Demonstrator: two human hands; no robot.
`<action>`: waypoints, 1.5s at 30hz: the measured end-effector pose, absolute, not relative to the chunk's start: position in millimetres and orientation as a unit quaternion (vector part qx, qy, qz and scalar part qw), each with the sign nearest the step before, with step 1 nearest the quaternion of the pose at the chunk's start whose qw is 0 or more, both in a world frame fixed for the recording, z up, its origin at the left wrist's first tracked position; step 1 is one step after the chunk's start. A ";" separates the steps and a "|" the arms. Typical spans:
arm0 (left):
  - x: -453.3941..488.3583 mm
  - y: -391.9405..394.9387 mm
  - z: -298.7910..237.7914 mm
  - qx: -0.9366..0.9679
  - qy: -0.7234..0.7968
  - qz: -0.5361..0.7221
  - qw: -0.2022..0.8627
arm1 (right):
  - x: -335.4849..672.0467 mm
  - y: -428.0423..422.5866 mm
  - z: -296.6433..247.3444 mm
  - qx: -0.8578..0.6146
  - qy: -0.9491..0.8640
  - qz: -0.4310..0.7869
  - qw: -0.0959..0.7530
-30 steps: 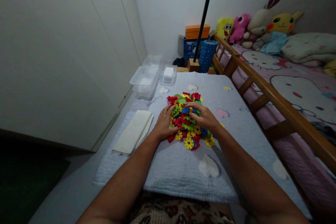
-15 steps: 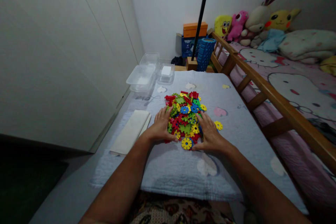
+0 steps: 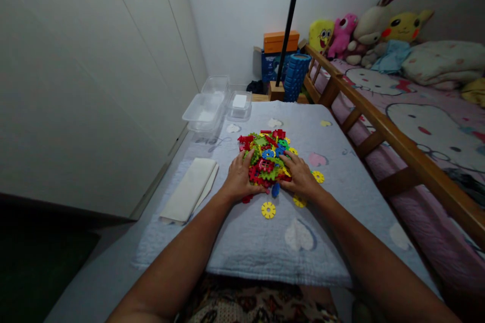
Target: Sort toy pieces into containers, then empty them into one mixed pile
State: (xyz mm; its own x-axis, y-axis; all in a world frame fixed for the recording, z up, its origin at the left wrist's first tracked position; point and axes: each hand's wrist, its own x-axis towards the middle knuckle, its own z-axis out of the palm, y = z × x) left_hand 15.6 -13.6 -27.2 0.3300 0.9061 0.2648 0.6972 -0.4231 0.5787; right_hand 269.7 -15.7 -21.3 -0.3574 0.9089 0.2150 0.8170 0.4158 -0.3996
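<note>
A heap of plastic building pieces [image 3: 268, 166] in red, green, yellow and blue lies on the cloth in front of me. My left hand [image 3: 241, 175] rests against the near left side of the heap, fingers stretched over its edge and thumb along the front. On the opposite side, my right hand [image 3: 299, 175] curves round the pieces with its fingers apart. Between the thumbs stands a blue disc [image 3: 276, 190]. Loose on the cloth are a yellow notched disc [image 3: 269, 210] nearest me, one under the right wrist, and another [image 3: 318, 177] to the right.
A folded cream cloth [image 3: 189, 189] lies to the left. Clear plastic boxes [image 3: 206, 111] and a smaller lidded box [image 3: 240, 105] stand at the far left of the cloth-covered table [image 3: 250, 252]. A wooden bed rail [image 3: 379, 146] runs along the right; a black pole [image 3: 290, 20] rises behind.
Both hands have moved inward and slightly away from me, pressing the heap narrower. The front yellow disc now lies apart from the heap, and another yellow disc shows under the right wrist.
</note>
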 end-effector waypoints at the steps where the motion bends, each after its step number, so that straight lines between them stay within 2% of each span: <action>1: 18.0 -11.8 -27.1 0.790 0.508 0.292 0.179 | 270.0 -13.4 -21.1 -0.526 -0.816 0.110 0.211; 11: 24.4 2.7 -23.0 0.698 0.587 0.361 0.194 | 266.7 16.5 -16.1 -0.510 -0.809 0.117 0.270; 17: 19.3 0.1 -18.8 0.631 0.613 0.397 0.260 | 267.4 37.0 -8.8 -0.534 -0.784 0.125 0.292; 25: 10.9 -4.2 -27.0 0.686 0.550 0.418 0.227 | 247.2 48.4 9.7 -0.545 -0.758 0.115 0.340; 29: 6.6 -4.1 -30.9 0.710 0.531 0.406 0.222 | 225.5 51.9 16.8 -0.526 -0.751 0.147 0.371; 36: 3.4 -7.0 -30.9 0.731 0.554 0.341 0.205 | 224.8 51.5 16.8 -0.471 -0.740 0.277 0.392; 39: -6.3 -11.2 -23.7 0.751 0.557 0.272 0.227 | 248.1 44.2 17.7 -0.491 -0.751 0.230 0.377; 45: -27.5 -24.7 -6.8 0.800 0.523 0.109 0.273 | 307.3 22.3 -6.1 -0.594 -0.748 0.099 0.280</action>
State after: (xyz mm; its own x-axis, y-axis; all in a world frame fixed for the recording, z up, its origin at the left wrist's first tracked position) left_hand -27.5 -24.7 -6.8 0.4298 0.8960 -0.1114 0.7769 -0.3041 0.5512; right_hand 307.3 22.3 -6.1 -0.1379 0.9437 0.3007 0.8324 0.2750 -0.4811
